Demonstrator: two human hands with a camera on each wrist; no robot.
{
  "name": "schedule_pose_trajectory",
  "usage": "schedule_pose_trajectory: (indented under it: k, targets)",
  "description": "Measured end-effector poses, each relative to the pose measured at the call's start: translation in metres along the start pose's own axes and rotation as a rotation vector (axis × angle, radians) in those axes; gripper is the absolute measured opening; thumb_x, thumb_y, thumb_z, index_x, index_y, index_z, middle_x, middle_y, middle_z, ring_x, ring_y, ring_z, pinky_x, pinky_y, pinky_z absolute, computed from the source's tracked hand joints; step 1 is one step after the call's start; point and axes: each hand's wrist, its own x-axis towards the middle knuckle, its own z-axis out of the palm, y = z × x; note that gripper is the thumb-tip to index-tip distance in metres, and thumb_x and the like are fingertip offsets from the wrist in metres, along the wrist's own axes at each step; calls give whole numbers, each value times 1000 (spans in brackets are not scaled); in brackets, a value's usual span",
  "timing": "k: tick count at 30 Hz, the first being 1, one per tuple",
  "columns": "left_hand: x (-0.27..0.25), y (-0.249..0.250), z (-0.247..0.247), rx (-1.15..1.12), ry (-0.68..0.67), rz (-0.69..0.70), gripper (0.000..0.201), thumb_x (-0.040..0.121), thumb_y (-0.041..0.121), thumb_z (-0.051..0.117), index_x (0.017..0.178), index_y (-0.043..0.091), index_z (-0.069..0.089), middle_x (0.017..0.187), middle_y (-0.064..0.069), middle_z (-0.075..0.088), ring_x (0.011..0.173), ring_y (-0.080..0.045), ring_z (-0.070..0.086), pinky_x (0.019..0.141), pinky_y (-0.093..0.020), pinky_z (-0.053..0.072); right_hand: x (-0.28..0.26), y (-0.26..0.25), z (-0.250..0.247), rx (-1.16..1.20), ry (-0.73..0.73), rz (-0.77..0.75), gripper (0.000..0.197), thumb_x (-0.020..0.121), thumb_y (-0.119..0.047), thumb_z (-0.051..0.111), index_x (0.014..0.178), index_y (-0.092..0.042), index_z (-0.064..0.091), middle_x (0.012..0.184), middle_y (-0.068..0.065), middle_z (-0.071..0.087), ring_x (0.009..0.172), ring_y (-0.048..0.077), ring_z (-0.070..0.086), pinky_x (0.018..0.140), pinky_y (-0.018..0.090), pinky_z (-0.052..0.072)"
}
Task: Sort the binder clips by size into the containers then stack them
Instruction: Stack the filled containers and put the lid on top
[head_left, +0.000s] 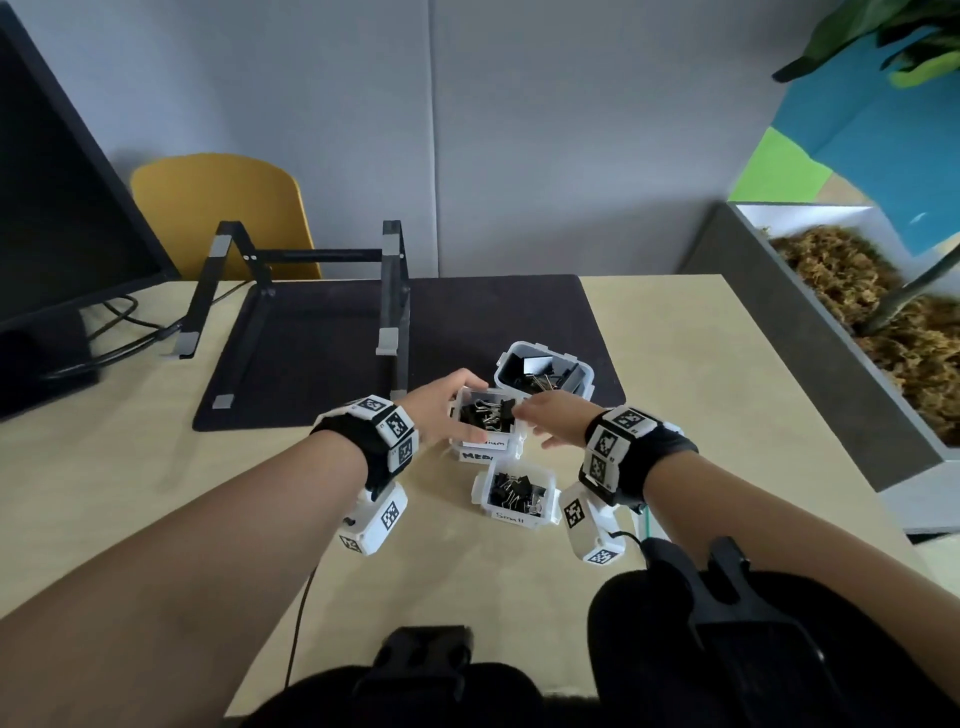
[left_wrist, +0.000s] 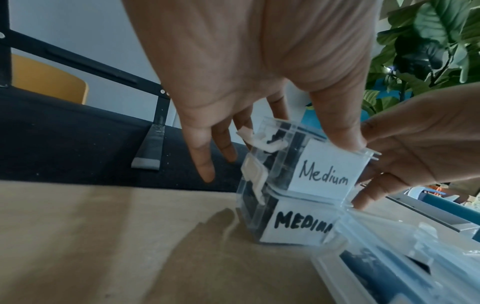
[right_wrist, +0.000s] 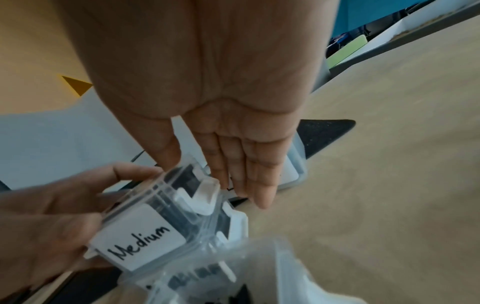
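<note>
Two clear containers labelled Medium are stacked at mid-table, both holding black binder clips (head_left: 485, 413). The upper medium container (head_left: 488, 443) sits slightly askew on the lower medium container (head_left: 477, 456). My left hand (head_left: 441, 410) grips the upper one, its thumb (left_wrist: 342, 135) on the near top rim and its fingers on the far left side. My right hand (head_left: 550, 423) lies against the container's right side with straight fingers (right_wrist: 257, 176) beside the latch. The small container (head_left: 511, 517) stands just in front. The large container (head_left: 540, 347) stands behind on the mat, with big clips inside.
A black laptop stand (head_left: 311, 291) stands on a dark mat (head_left: 493, 312) behind the containers. A monitor (head_left: 62, 208) and cables are at the far left. A planter box (head_left: 857, 322) runs along the table's right edge. A yellow chair (head_left: 218, 208) stands beyond the table.
</note>
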Motion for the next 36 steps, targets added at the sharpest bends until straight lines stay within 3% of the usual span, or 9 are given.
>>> schedule_pose_trajectory:
  k: [7,11,16,21,23,26,28,31,36]
  targets:
    - [4,3,-3,75,-49,3,62,77,29,76,127,24,40,131,2,53,117,-13,51,101,-32,42,12,12,4,230,-81,52,53,97,-38,44,141,-10,34,145,13,39,127,27,46,101,44,47]
    - [3,10,-7,100,-89,14,59,80,23,74,127,17,39,119,8,51,103,-7,50,85,-23,41,16,18,5,323,-100,68,57,94,-41,49,141,-14,32,148,9,34,132,26,41,100,45,47]
    - [0,15,-7,127,-81,31,59,81,20,73,128,11,39,123,2,52,105,-6,48,85,-21,39,17,19,13,301,-77,38,51,94,-45,43,138,-21,36,145,5,39,132,21,41,95,42,48]
    - [-3,17,-7,125,-74,40,60,83,17,71,131,7,36,115,6,50,100,-4,48,61,1,38,15,19,13,273,-59,28,54,92,-52,42,136,-20,38,144,5,41,130,21,43,90,42,50]
    - [-3,17,-7,129,-77,39,60,83,17,71,131,7,36,118,5,52,99,-5,49,62,-1,39,12,18,11,263,-59,27,56,92,-53,42,137,-18,38,144,6,40,131,22,42,91,41,49]
    - [-3,18,-7,133,-84,33,60,83,19,71,131,8,36,126,-2,57,97,-7,52,74,-16,41,14,20,12,284,-90,39,60,92,-54,42,141,-19,39,146,3,40,133,21,41,91,38,45]
    - [-3,17,-7,137,-89,22,61,83,21,71,131,10,35,127,-2,57,96,-8,53,78,-18,40,16,23,14,360,-105,54,61,87,-58,48,137,-23,44,145,-1,43,131,18,43,100,40,42]
    - [-4,16,-6,139,-72,14,63,83,24,71,133,13,33,124,0,58,94,-9,54,64,-11,38,25,28,17,459,-85,71,65,77,-61,57,131,-27,51,142,-3,45,128,17,44,107,47,37]
    - [-5,16,-6,174,-63,8,64,84,27,70,134,14,32,122,0,59,89,-7,52,58,-6,34,19,23,16,468,-61,62,56,85,-52,56,131,-21,49,132,0,48,121,19,45,98,42,45]
